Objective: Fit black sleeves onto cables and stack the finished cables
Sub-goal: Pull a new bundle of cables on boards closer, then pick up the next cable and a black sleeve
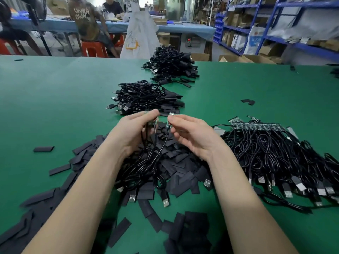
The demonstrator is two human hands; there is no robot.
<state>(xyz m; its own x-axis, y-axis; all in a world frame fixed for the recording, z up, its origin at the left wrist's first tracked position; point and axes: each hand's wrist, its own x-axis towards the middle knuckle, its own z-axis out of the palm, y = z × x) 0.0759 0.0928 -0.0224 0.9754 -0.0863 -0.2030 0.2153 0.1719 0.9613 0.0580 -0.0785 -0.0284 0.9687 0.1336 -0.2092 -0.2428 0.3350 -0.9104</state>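
Note:
My left hand [134, 132] grips a small bunch of black cables by their circuit-board ends. Between finger and thumb, my right hand [190, 136] pinches the bare green board end [170, 119] of one black cable. The cables [146, 165] hang down from both hands onto a heap of flat black sleeves [181, 167], their USB plugs [165, 199] lying near me. To the right lies a pile of unsleeved cables [275, 153] with exposed boards. Beyond my hands sit two stacks of sleeved cables: a near stack [145, 98] and a far stack [172, 65].
The green table [55, 99] carries loose sleeves at left [44, 149] and near the front edge [185, 228]. Two stray sleeves [248, 102] lie at right. People sit at a blue table [55, 24] behind. Blue shelving [275, 30] stands at back right.

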